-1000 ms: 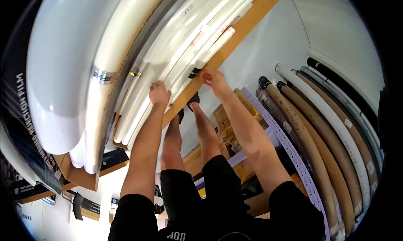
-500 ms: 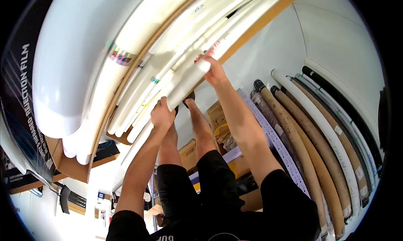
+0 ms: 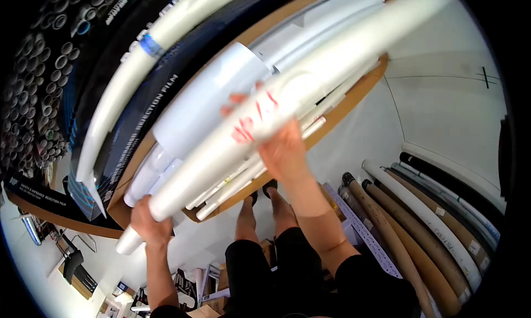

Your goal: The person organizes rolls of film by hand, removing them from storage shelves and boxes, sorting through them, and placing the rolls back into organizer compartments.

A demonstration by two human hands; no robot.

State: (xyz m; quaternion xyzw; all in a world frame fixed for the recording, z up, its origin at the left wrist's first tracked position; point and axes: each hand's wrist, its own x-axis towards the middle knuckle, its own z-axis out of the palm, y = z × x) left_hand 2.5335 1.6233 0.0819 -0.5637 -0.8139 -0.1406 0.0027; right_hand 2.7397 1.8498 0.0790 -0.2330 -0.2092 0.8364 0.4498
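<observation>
A long white roll of film (image 3: 202, 160) with red handwriting slants across the view, raised above an open carton (image 3: 354, 109). Around its lower left end wraps my left hand (image 3: 150, 223); the tube's tip pokes out past it. My right hand (image 3: 285, 152) grips the roll near its middle, with blurred fingertips showing over the far side. Behind it in the carton lie a wide pale roll (image 3: 207, 99) and several thinner white rolls. The upper right end of the held roll is smeared by motion.
Beyond the carton stands a dark film box (image 3: 146, 119) with another white roll (image 3: 119, 99) over it. Many tube ends (image 3: 33, 96) are stacked far left. Several brown, white and black rolls (image 3: 431, 224) lean at the right, beside a perforated purple rail (image 3: 362, 229).
The white roll has been lifted up out of the carton's near side, toward me. My left hand has moved left and down along with it; my right hand now grips near the red writing.
</observation>
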